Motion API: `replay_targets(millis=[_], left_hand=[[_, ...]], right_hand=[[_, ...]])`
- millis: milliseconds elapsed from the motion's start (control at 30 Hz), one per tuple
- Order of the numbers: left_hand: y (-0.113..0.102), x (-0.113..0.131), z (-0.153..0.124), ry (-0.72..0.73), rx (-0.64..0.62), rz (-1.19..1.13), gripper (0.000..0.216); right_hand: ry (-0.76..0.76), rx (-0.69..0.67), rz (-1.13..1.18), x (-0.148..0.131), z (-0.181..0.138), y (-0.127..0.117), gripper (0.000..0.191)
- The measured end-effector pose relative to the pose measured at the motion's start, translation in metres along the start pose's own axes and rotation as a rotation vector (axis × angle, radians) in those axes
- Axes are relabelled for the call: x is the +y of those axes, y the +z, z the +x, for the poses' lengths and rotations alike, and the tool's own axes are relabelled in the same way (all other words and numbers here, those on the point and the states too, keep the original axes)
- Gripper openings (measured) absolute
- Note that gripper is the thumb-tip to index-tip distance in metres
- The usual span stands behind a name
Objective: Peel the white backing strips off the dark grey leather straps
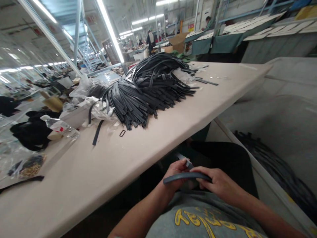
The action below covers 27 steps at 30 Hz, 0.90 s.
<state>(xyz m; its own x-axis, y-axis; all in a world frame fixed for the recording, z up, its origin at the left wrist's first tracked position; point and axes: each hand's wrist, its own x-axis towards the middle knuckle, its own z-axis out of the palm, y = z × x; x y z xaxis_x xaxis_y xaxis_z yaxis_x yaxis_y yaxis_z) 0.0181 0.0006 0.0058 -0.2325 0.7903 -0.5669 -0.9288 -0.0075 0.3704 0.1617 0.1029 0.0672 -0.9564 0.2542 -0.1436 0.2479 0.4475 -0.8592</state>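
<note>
Close to my body, below the table's front edge, both hands hold a dark grey strap (pixel 184 176). My left hand (pixel 176 170) is closed on it, its thumb at a paler grey end that sticks up. My right hand (pixel 215 178) pinches the strap a little to the right, and one length curves out leftward across my left hand. The fingers' undersides are hidden. On the table ahead lies a big heap of similar dark straps (pixel 133 102). A small black rectangular ring (pixel 122 133) and a single short strap (pixel 98 133) lie in front of the heap.
The pale table (pixel 99 175) runs diagonally in front of me. At its left are a plastic bottle (pixel 61 127), a black cloth bundle (pixel 32 130) and a bag of brass-coloured small parts (pixel 32 165). More dark straps (pixel 277 162) lie in a bin at my right. People work far behind.
</note>
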Motion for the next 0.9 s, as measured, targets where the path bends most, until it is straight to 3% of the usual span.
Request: replay_targets(millis=[133, 200, 300, 500, 733, 833, 900], left_hand=[[-0.006, 0.001, 0.003, -0.106, 0.040, -0.030, 0.018], [-0.009, 0.006, 0.003, -0.123, 0.070, -0.032, 0.018], [-0.009, 0.011, 0.003, -0.130, 0.119, -0.035, 0.016], [-0.001, -0.006, 0.010, -0.200, 0.056, 0.024, 0.020], [0.015, -0.016, -0.004, -0.058, -0.159, 0.278, 0.027], [0.023, -0.021, -0.001, -0.074, -0.292, 0.257, 0.032], [0.028, -0.026, 0.013, -0.158, -0.264, 0.163, 0.034]], right_hand=[[-0.116, 0.062, 0.192, 0.005, -0.005, -0.002, 0.035], [-0.116, 0.229, 0.223, 0.016, -0.014, -0.006, 0.039], [-0.215, 0.460, 0.119, 0.030, -0.022, -0.010, 0.031], [-0.552, 0.324, -0.188, 0.026, -0.017, -0.005, 0.032], [-0.526, 0.426, -0.385, 0.037, -0.006, -0.005, 0.031], [-0.513, 0.486, -0.296, 0.035, -0.014, -0.015, 0.026], [-0.436, 0.468, -0.140, 0.028, -0.030, -0.027, 0.021]])
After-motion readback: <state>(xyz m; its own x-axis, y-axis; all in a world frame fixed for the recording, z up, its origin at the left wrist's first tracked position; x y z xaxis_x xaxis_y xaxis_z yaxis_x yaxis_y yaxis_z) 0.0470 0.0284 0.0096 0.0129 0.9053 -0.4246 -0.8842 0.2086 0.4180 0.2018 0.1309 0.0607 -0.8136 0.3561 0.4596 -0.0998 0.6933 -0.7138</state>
